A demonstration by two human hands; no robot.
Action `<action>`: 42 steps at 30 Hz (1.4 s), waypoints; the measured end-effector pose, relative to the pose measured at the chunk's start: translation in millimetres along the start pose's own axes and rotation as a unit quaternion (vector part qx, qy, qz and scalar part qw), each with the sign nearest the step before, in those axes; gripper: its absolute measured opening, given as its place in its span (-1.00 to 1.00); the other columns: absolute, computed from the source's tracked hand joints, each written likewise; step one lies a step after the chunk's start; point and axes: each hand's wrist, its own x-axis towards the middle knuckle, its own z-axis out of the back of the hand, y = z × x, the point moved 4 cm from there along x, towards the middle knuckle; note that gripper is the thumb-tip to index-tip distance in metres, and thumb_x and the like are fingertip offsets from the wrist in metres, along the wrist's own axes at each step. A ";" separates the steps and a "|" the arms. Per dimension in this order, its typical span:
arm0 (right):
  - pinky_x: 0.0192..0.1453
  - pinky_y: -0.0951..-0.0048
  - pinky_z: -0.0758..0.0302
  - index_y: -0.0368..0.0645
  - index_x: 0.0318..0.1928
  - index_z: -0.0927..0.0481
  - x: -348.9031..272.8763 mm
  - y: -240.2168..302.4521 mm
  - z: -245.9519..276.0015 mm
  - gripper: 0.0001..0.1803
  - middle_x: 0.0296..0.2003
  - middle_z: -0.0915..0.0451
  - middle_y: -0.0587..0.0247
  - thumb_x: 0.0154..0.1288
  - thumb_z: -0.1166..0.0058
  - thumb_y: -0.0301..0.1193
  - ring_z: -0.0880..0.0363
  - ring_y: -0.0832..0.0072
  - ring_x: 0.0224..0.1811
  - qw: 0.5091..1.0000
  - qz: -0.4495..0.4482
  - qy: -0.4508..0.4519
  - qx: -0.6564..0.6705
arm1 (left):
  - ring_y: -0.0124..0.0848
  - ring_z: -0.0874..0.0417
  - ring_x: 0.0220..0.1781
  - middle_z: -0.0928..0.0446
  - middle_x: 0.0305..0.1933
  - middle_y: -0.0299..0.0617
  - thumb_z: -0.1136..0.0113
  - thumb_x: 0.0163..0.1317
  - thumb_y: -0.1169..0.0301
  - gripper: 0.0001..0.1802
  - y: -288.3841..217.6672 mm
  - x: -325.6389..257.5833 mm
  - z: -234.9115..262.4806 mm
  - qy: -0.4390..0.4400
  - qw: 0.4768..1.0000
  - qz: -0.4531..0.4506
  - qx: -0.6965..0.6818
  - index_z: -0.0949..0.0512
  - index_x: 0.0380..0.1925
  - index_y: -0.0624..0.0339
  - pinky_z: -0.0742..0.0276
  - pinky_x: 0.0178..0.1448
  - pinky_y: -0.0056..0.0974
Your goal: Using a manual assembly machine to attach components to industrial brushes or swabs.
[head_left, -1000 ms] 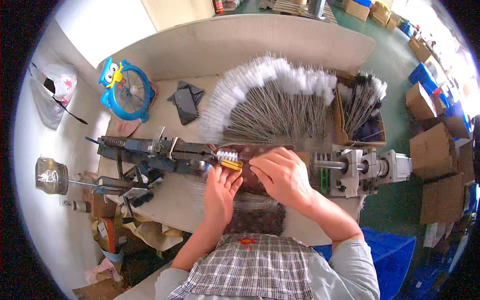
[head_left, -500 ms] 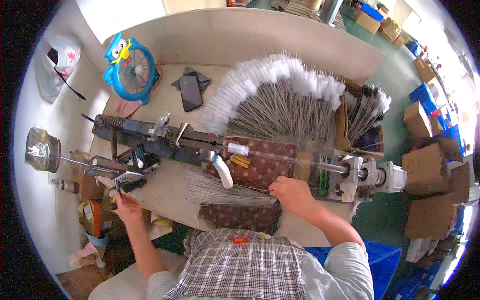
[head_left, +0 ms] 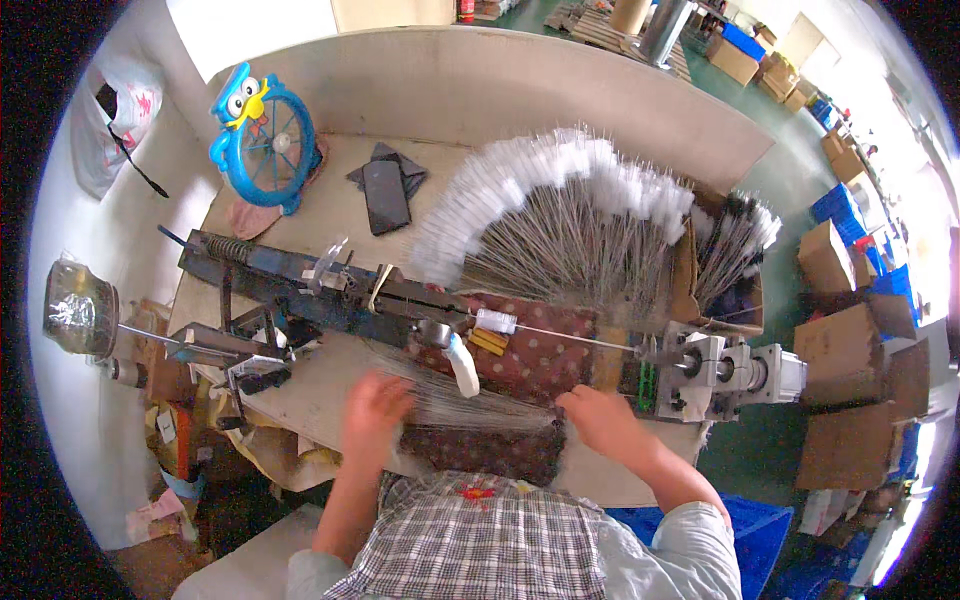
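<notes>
My right hand (head_left: 602, 418) is closed in a pinch at the right ends of a spread of thin metal wires (head_left: 480, 402), apparently on one wire. Above the left end of these wires, my left hand (head_left: 376, 412) is smeared by motion; I cannot make out its fingers. Beyond both hands, a white bristle brush (head_left: 496, 322) sits on a wire running across to the motorised chuck (head_left: 695, 362). Its left end meets the dark metal bar of the machine (head_left: 395, 290). A white-wrapped handle (head_left: 464, 368) juts toward me beside the brush.
Finished white brushes (head_left: 560, 160) fan out at the back, beside a cardboard box (head_left: 684, 270) of dark brushes. A lever mechanism (head_left: 235, 360) stands at left. A blue toy-shaped fan (head_left: 265, 145) and a phone (head_left: 386, 195) lie farther back. A blue crate (head_left: 760, 535) is at lower right.
My left hand has left the lever at the left and come right, over the wires. My right hand stays at the wire ends. The view has shifted slightly.
</notes>
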 end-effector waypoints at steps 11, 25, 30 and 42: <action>-0.24 0.14 -0.47 -0.20 -0.29 -0.47 -21.0 4.6 49.7 -0.79 -0.39 -0.47 0.08 -0.03 0.04 -0.62 -0.53 0.08 -0.31 0.994 -0.031 -0.078 -0.065 | -0.47 -0.37 -0.74 -0.44 -0.64 -0.32 0.15 0.32 0.05 -0.59 -109.8 -35.8 -135.8 0.186 0.926 0.195 -0.263 -0.51 -0.40 0.13 -0.36 -0.45 -0.37; -0.24 0.33 -0.52 -0.19 -0.26 -0.56 -0.2 -28.2 135.2 -0.84 -0.37 -0.59 0.10 0.09 -0.06 -0.54 -0.58 0.19 -0.32 0.934 -0.048 -0.351 0.051 | -0.27 -0.61 -0.42 -0.48 -0.40 -0.14 -0.07 0.05 0.47 -0.88 -10.9 10.5 -252.9 0.241 0.609 -0.447 0.610 -0.45 -0.36 0.18 -0.50 -0.40 -0.22; -0.23 0.35 -0.50 -0.15 -0.33 -0.64 9.5 -51.1 113.3 -0.86 -0.41 -0.62 0.16 0.06 -0.14 -0.42 -0.59 0.25 -0.33 0.951 -0.097 -0.288 0.050 | -0.30 -0.58 -0.41 -0.43 -0.49 -0.24 -0.10 -0.07 0.45 -0.97 -2.3 37.1 -248.8 0.179 0.505 -0.473 0.699 -0.45 -0.57 0.08 -0.50 -0.35 -0.23; -0.27 0.37 -0.47 -0.02 -0.55 -0.62 89.8 40.1 110.0 -0.89 -0.54 -0.56 0.41 -0.06 -0.14 -0.29 -0.47 0.39 -0.37 0.942 0.217 -0.244 0.073 | -0.24 -0.61 -0.30 -0.58 -0.29 -0.08 -0.09 0.20 0.17 -0.67 -28.2 -11.6 -173.7 0.221 0.800 -0.285 0.480 -0.56 -0.34 0.25 -0.52 -0.26 -0.23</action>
